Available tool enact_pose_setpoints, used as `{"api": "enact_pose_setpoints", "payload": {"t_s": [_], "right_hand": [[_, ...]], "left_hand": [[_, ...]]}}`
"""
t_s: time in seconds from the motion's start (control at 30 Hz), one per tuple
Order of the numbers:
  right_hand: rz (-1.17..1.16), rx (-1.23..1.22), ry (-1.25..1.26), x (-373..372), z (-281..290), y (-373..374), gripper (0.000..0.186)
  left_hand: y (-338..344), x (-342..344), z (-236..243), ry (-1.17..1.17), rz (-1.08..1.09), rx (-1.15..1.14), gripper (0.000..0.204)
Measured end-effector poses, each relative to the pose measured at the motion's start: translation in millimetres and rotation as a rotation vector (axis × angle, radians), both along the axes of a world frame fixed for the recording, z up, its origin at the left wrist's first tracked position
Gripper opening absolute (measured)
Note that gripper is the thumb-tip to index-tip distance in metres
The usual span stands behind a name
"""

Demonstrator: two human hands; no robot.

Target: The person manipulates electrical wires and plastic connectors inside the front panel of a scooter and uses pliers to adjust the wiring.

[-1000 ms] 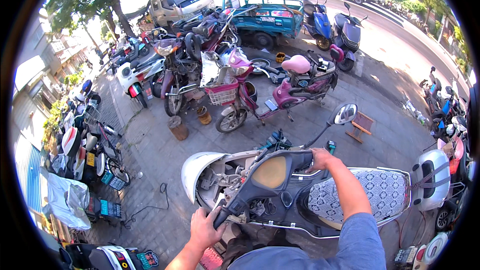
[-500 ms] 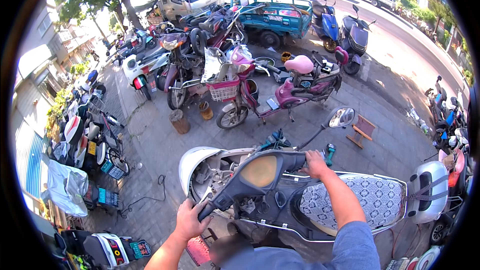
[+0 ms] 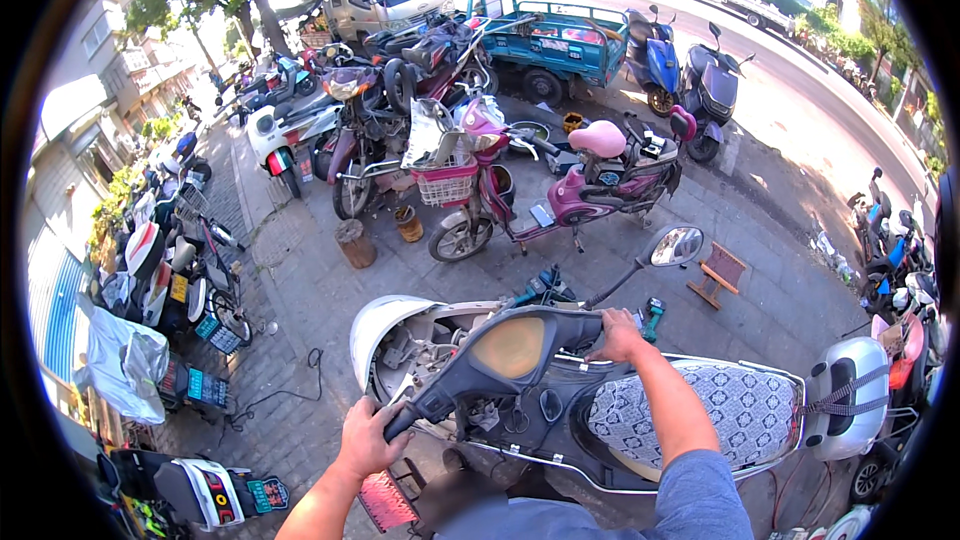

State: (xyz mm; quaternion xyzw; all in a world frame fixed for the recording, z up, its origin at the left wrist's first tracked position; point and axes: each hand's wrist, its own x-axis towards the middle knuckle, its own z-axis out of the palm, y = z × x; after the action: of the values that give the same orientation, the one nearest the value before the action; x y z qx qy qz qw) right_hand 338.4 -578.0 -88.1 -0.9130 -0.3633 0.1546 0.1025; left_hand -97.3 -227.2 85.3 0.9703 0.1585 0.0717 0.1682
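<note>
Gaping in front, a white-and-grey scooter (image 3: 560,380) with patterned seat (image 3: 750,410).

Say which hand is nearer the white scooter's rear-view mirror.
Right. The right hand is below and slightly left of the rear-view mirror; the left hand is much farther down-left, at the handlebar grip.

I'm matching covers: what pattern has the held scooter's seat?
The seat: dark geometric motifs on white, best in the head view.

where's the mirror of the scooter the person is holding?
In the head view, right of centre: the mirror juts out beyond the person's right hand, just left of the small brown stool.
</note>
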Motion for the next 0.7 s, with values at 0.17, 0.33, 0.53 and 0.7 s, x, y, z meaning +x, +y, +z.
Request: {"api": "enact_pose_setpoints", "payload": {"t_s": [0.17, 0.33, 0.53, 0.7], "right_hand": [[-0.104, 0.178, -0.170, -14.8, -14.5, -3.8, 0.096], [-0.642, 0.678, -0.392, -97.6, -53.5, 20.7, 0.065], [-0.965, 0.838, 1.022, -157.5, -114.9, 98.7, 0.023], [-0.921, 1.538, 1.861, -140.3, -114.7, 162.7, 0.033]], "left_hand": [[0.4, 3.2, -6.6, -0.027, -0.012, -0.026, 0.059], [2.3, -7.6, -2.1, -0.006, 0.008, -0.013, 0.058], [5.3, -5.5, -5.5, 0.025, 0.002, -0.050, 0.060], [9.2, -3.5, -4.8, 0.040, 0.006, -0.066, 0.060]]}}
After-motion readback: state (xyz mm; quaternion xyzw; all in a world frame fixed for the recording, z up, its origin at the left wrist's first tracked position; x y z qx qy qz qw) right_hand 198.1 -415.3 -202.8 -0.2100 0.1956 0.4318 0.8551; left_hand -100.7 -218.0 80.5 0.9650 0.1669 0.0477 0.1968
